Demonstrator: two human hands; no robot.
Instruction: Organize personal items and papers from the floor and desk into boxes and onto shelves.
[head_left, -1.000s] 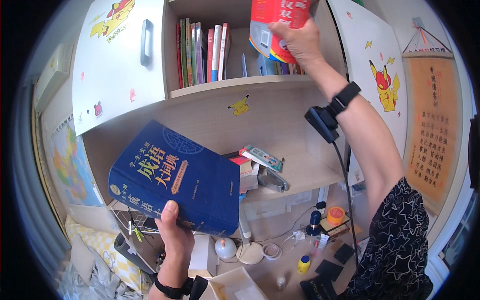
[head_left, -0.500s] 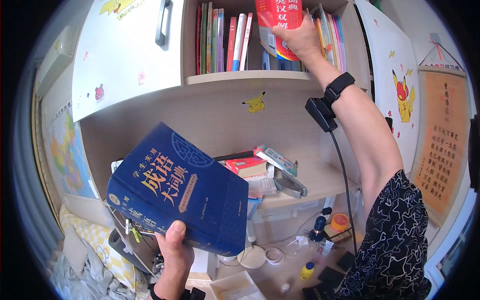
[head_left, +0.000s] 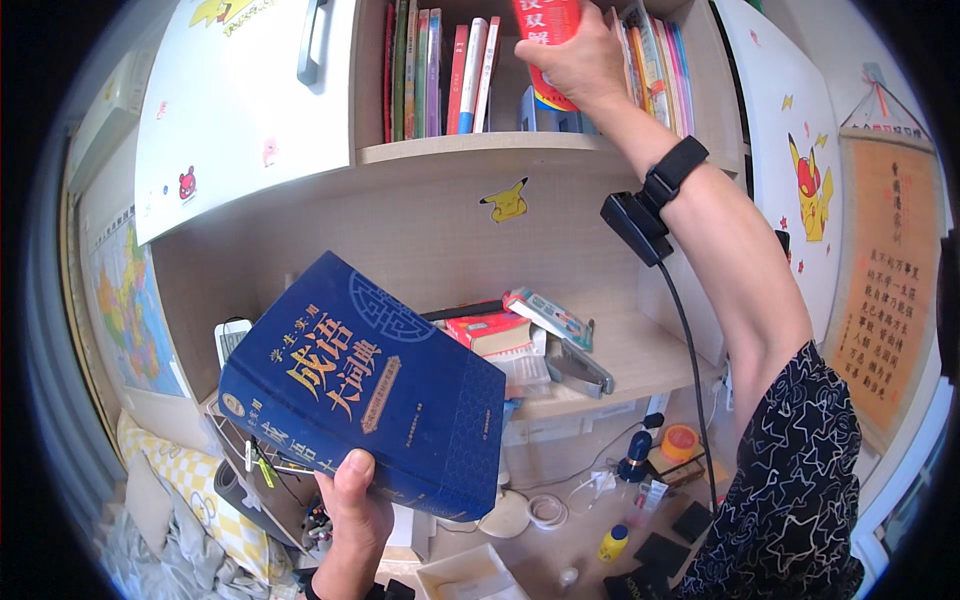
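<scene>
My left hand (head_left: pixel 352 515) is closed on the lower edge of a thick blue hardcover dictionary (head_left: pixel 375 385), its thumb on the spine side. The book is tilted, with gold lettering on the front. Up at the open shelf (head_left: pixel 480 150), my right hand (head_left: pixel 583 65) is wrapped round a red book (head_left: pixel 545 30) with white lettering. That book's top is cut off by the frame edge. It is in front of the gap between upright thin books (head_left: pixel 440 75) on the left and a row of colourful books (head_left: pixel 658 70) on the right.
A white cabinet door (head_left: pixel 250 110) flanks the shelf. On the lower shelf lie a red book (head_left: pixel 487 333), a boxed item (head_left: pixel 550 318) and a grey stapler-like tool (head_left: pixel 580 370). The desk below bears a yellow bottle (head_left: pixel 613 543), an open white box (head_left: pixel 470 575) and cables. A cord (head_left: pixel 690 350) hangs from my right wrist.
My right hand and the red book have shifted slightly left and up; less of the book's cover shows. The blue dictionary stays in my left hand, nearly in place. The view has shifted a little.
</scene>
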